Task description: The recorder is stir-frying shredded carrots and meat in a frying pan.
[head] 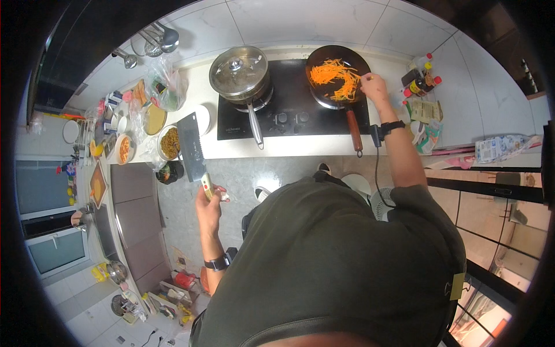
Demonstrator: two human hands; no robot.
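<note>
My left hand (210,203) grips the light handle of a cleaver (190,147), its broad blade pointing away from me beside the counter edge. A small whitish thing (224,196) shows by the fingers of that hand; I cannot tell what it is. Over the right rim of a dark frying pan (318,91), my right hand (374,86) has its fingers pinched together, with a bit of orange at the tips. Shredded carrot (331,73) lies in a curved heap in the pan. The pan's wooden handle (353,128) points towards me.
A lidded steel pan (238,80) sits on the left of the black gas hob (288,97). Bowls of chopped food (169,143) and sauce (125,149) stand left, near a plastic bag (167,86). Bottles (420,82) and packets (427,110) crowd the right. A cable (378,173) hangs from my right wrist.
</note>
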